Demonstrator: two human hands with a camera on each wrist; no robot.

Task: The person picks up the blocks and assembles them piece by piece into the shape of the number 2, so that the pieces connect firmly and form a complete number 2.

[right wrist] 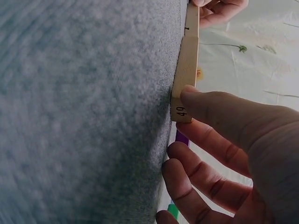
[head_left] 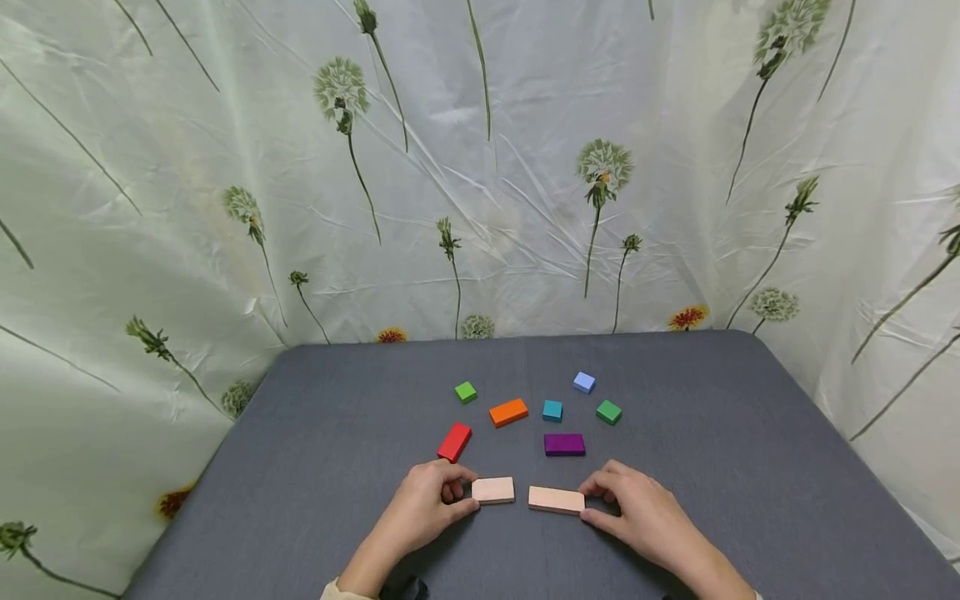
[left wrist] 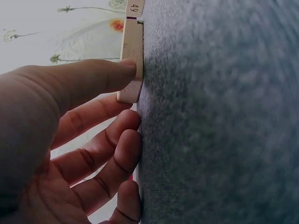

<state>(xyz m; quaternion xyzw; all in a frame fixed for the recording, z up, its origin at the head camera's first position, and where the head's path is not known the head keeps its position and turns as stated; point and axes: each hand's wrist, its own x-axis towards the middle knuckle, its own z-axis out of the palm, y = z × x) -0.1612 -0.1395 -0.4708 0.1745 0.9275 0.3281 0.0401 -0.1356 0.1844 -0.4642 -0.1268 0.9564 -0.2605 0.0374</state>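
Two pale wooden blocks are in hand, one to each side, at the lower centre of the head view. The fingers of the left hand [head_left: 423,504] pinch the left pale block [head_left: 492,492] by its outer end; those of the right hand [head_left: 645,508] pinch the right pale block [head_left: 556,500] likewise, on the end printed 49. Both blocks appear to lie flat on the bench [head_left: 300,467], nearly in line, with a narrow gap between them, so they are close together but not joined, and neither is released.

Seven coloured blocks lie apart from one another and ungripped in the middle of the frame: the red block [head_left: 454,442] just above the left hand, the orange block [head_left: 508,412] and light green block [head_left: 466,392] higher up, the purple block [head_left: 564,445] above the right pale one, and the teal block [head_left: 552,410], light blue block [head_left: 584,382] and dark green block [head_left: 609,412] toward the right. Nothing is stacked or grouped, so the work looks to be at an early stage, with only the pale pair being handled.
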